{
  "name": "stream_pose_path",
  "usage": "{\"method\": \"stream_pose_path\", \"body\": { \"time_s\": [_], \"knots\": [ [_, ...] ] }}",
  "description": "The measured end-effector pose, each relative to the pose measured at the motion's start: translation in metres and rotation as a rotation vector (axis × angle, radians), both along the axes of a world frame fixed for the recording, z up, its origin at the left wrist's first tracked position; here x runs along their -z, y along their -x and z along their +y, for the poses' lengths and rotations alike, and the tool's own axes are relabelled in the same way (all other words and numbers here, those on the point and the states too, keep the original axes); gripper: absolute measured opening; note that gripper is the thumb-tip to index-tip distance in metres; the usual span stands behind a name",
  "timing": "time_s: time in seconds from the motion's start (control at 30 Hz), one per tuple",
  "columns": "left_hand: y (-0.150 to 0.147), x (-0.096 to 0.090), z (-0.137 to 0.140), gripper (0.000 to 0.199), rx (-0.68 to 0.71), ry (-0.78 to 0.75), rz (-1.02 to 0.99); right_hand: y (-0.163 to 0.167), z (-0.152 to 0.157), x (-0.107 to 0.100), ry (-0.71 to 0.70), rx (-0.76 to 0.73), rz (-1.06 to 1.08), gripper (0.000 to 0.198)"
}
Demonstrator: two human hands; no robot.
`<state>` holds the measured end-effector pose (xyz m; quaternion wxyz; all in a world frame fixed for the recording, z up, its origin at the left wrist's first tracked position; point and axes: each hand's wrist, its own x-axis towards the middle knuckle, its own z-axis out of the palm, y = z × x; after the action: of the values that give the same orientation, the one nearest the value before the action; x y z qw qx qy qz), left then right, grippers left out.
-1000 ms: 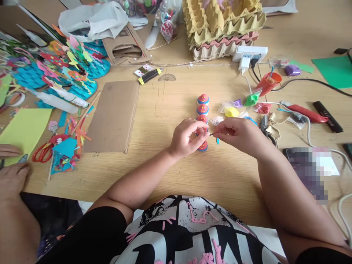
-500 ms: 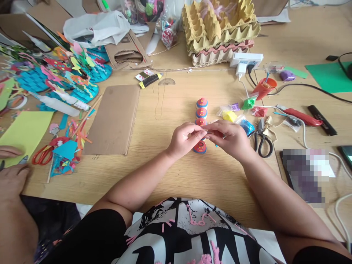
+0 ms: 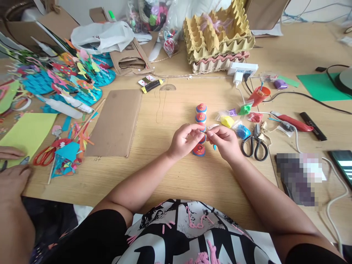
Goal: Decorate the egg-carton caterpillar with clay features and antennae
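Pinching a tiny dark piece, too small to identify, between thumb and fingers of both left hand and right hand, over the row of red-and-blue smiley figures on the wooden table. Working just left of bagged coloured lumps and black-handled scissors, well right of a cardboard sheet and yellow paper with another person's hand on it.

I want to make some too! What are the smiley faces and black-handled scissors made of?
Smiley faces: probably modelling clay, matt, judging by their smooth, rounded shapes. Scissors: grey, dully shiny blades look like metal; smooth black handles might be plastic or coated metal.
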<state>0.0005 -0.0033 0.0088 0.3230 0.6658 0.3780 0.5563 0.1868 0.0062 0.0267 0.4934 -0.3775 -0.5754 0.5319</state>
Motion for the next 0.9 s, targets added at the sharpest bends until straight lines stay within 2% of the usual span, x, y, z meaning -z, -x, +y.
{"method": "stream_pose_path", "body": {
  "time_s": [0.3,0.53,0.73,0.9],
  "knots": [
    [-0.001,0.005,0.003,0.018,-0.042,-0.103,0.072,0.004,-0.001,0.004,-0.011,-0.043,-0.032,0.046],
    [0.0,0.001,0.001,0.023,-0.086,-0.036,0.116,0.002,0.001,0.011,-0.06,-0.022,-0.152,0.062],
    [0.001,0.002,0.002,0.028,-0.116,-0.038,0.157,0.005,-0.001,0.01,-0.028,-0.1,-0.084,0.046],
    [0.0,0.003,0.001,0.031,-0.099,-0.095,0.162,0.004,-0.003,0.009,-0.073,-0.071,-0.159,0.05]
  ]
}}
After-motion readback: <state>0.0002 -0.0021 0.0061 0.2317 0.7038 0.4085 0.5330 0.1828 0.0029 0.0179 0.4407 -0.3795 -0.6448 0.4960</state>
